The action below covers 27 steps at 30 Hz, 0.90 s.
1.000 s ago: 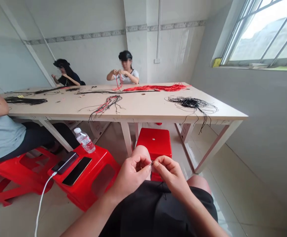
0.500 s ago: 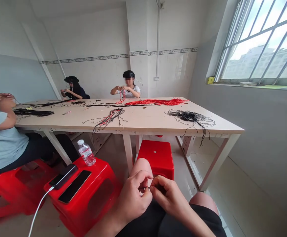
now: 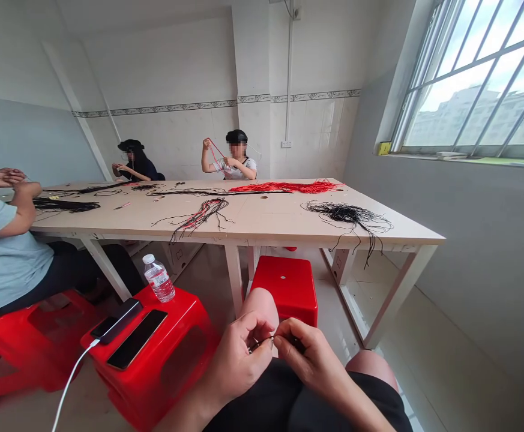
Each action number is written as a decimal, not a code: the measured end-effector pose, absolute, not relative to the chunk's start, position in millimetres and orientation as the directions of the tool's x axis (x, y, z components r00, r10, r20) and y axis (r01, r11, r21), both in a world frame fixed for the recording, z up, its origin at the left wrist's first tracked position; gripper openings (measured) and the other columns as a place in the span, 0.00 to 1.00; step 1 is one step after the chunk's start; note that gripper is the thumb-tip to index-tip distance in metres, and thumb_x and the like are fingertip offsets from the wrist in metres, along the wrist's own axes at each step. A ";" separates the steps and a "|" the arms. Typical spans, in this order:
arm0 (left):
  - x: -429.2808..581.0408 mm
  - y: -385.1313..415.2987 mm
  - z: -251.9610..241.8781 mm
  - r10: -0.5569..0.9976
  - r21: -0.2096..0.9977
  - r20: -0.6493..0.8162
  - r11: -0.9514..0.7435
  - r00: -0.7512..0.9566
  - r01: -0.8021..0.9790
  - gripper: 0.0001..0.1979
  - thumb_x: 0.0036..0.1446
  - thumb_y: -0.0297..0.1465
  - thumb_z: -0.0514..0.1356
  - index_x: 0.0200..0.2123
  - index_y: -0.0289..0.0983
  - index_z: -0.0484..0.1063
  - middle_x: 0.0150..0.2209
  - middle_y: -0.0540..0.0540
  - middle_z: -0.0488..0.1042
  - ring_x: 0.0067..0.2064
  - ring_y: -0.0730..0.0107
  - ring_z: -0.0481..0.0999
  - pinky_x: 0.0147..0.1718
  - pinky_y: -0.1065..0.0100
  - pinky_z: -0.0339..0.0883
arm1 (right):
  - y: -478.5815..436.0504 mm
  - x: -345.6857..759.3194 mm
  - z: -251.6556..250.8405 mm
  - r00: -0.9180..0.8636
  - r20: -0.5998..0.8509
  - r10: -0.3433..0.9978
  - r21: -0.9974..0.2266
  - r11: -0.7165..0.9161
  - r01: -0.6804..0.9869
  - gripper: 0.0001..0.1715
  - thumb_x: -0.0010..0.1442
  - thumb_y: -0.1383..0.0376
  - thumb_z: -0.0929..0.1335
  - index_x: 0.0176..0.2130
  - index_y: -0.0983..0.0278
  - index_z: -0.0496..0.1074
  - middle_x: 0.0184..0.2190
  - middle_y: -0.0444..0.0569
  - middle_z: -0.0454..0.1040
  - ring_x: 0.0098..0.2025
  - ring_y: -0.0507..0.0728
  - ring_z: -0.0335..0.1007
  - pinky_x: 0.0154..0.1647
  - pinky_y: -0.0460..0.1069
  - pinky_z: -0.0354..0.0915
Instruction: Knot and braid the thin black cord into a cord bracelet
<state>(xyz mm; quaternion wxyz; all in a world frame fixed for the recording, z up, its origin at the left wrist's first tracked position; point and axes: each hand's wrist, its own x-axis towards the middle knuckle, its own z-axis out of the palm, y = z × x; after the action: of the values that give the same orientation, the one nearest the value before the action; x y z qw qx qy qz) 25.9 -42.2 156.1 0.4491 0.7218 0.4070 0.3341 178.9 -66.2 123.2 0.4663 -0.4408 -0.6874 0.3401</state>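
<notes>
"Looking through the head view, what's the setting?"

"A long, pale, flat-topped bench [image 3: 280, 217] before a light tiled wall [image 3: 320, 129], near a barred window [image 3: 478, 90]. A tangled heap of thin black cord [image 3: 345, 212] lies on it."

"And the hands?"

"Above the black-clothed lap [image 3: 262, 402]. The left hand [image 3: 246, 354], half curled, pinches a thin dark strand [image 3: 256, 345]; the right hand [image 3: 304, 351], just beside it, has its fingertips closed on that strand too."

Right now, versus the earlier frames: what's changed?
The co-worker across the table lifted one hand up and away from the other; red cord spans them. Camera tilted up after the first frame. Unchanged: left hand and right hand pinch a dark cord; bottle in place.
</notes>
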 end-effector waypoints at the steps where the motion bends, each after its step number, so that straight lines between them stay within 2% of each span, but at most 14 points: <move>1: 26.2 -42.0 155.9 0.885 0.916 0.129 -0.280 0.448 0.289 0.02 0.49 0.27 0.55 0.29 0.35 0.65 0.26 0.50 0.64 0.28 0.75 0.64 0.27 0.74 0.61 | -66.2 178.5 123.1 -0.177 0.357 0.917 -0.869 0.395 0.298 0.10 0.60 0.63 0.61 0.29 0.64 0.63 0.23 0.41 0.64 0.25 0.48 0.56 0.26 0.43 0.54; 7: 29.5 -41.1 154.2 0.874 0.901 0.180 -0.331 0.452 0.280 0.06 0.47 0.23 0.53 0.30 0.36 0.65 0.26 0.52 0.63 0.28 0.77 0.64 0.28 0.74 0.61 | -64.5 176.1 121.4 -0.187 0.407 0.894 -0.842 0.447 0.301 0.09 0.60 0.65 0.60 0.28 0.64 0.61 0.24 0.42 0.64 0.26 0.48 0.55 0.27 0.43 0.55; 12: 33.8 -39.5 156.2 0.866 0.886 0.263 -0.391 0.425 0.250 0.11 0.44 0.20 0.52 0.33 0.38 0.64 0.26 0.54 0.61 0.27 0.79 0.62 0.26 0.76 0.60 | -65.6 178.8 124.6 -0.178 0.374 0.910 -0.873 0.410 0.265 0.11 0.59 0.64 0.60 0.26 0.64 0.59 0.22 0.40 0.60 0.24 0.47 0.52 0.24 0.43 0.52; 16: 41.9 -37.9 158.7 0.871 0.902 0.275 -0.380 0.407 0.205 0.14 0.43 0.20 0.54 0.34 0.39 0.64 0.24 0.56 0.60 0.26 0.80 0.62 0.26 0.77 0.60 | -65.3 184.5 129.0 -0.109 0.333 0.937 -0.922 0.347 0.169 0.13 0.56 0.62 0.63 0.24 0.64 0.60 0.19 0.40 0.58 0.22 0.47 0.50 0.21 0.43 0.49; 22: 47.3 -29.7 160.8 0.868 0.975 0.155 -0.211 0.472 0.068 0.10 0.43 0.21 0.56 0.32 0.37 0.65 0.27 0.52 0.66 0.30 0.78 0.66 0.29 0.76 0.62 | -59.6 197.1 128.0 -0.076 0.177 0.981 -0.976 0.165 -0.144 0.15 0.54 0.57 0.66 0.24 0.65 0.62 0.18 0.38 0.56 0.20 0.45 0.45 0.19 0.43 0.46; 27: 47.0 -25.4 158.8 0.885 0.994 0.087 -0.110 0.458 0.025 0.10 0.44 0.24 0.59 0.34 0.36 0.66 0.31 0.49 0.69 0.34 0.75 0.69 0.30 0.74 0.63 | -56.4 201.2 122.0 -0.023 0.183 0.983 -0.976 0.179 -0.122 0.15 0.54 0.57 0.66 0.25 0.65 0.62 0.18 0.38 0.56 0.21 0.46 0.46 0.20 0.43 0.46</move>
<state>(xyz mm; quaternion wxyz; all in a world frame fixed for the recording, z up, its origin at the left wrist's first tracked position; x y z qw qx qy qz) 47.0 -25.4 158.8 0.5646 0.6407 0.3550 0.3805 201.2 -56.4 122.0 0.5639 -0.4132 -0.5209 0.4899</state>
